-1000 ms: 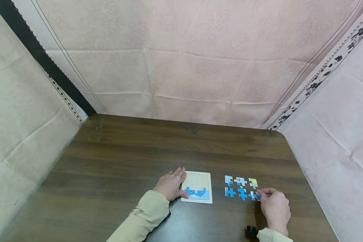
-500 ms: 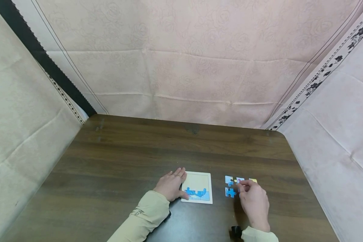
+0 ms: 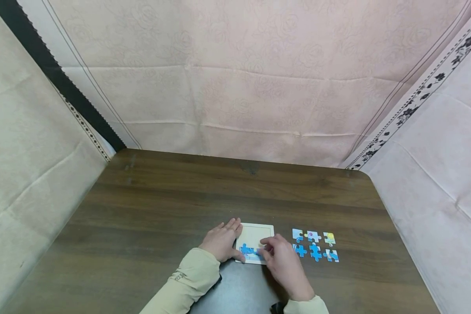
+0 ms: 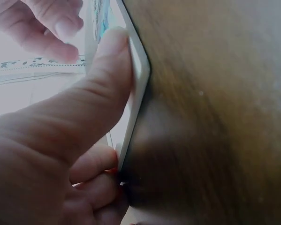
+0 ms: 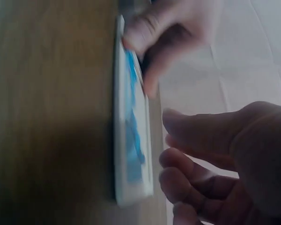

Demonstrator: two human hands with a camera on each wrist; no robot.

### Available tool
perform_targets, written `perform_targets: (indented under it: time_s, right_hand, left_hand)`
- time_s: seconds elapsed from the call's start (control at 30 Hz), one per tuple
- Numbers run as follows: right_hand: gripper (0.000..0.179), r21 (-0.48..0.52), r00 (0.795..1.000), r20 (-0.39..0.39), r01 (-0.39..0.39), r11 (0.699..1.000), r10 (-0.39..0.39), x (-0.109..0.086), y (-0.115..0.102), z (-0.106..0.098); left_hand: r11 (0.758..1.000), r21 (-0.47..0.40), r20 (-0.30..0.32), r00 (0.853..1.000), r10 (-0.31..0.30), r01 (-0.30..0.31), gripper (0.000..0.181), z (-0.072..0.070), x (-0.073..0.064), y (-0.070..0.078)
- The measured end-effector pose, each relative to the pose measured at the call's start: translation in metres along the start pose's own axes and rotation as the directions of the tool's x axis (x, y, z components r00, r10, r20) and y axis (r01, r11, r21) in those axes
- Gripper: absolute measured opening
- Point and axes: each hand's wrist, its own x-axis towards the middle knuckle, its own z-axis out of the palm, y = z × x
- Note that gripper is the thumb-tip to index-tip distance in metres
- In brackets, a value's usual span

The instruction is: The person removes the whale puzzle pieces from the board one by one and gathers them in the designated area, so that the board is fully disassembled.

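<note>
A square, pale puzzle tray (image 3: 253,232) lies near the table's front, with blue jigsaw pieces (image 3: 246,250) in its lower part. My left hand (image 3: 221,243) rests along the tray's left edge, its fingers stretched away from me. In the left wrist view, the left thumb (image 4: 113,44) lies on the tray's near rim. Above the tray's right side hovers my right hand (image 3: 284,264), fingers loosely bent. Nothing shows between the right hand's thumb (image 5: 192,125) and fingers in the right wrist view. Part of the tray is hidden under that hand.
To the tray's right lie several loose jigsaw pieces (image 3: 315,252) in two rows, some with yellow and pink print. The wooden table (image 3: 161,196) has pale patterned cloth (image 3: 235,96) hanging behind it and at both sides.
My right hand has moved left from the lower right loose piece, across the rows, to the tray. The loose pieces are uncovered again. My left hand and the tray have stayed put.
</note>
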Motion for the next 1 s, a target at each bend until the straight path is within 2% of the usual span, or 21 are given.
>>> perform_targets:
  time_s: [0.17, 0.33, 1.0]
  right_hand:
    - [0.021, 0.054, 0.993, 0.083, 0.077, 0.996, -0.081, 0.004, -0.008, 0.013]
    - [0.02, 0.098, 0.982, 0.14, 0.114, 0.989, -0.127, 0.005, -0.009, 0.02]
    - [0.018, 0.055, 0.976, 0.19, 0.101, 0.993, -0.11, 0.007, -0.012, 0.021]
  left_hand:
    - [1.0, 0.002, 0.007, 1.0, 0.0, 0.0, 0.096, 0.0, 0.001, -0.001]
    - [1.0, 0.008, -0.005, 1.0, 0.02, -0.02, 0.097, 0.0, 0.0, -0.001]
    - [0.999, 0.025, -0.01, 1.0, 0.027, -0.026, 0.1, 0.0, 0.0, -0.001]
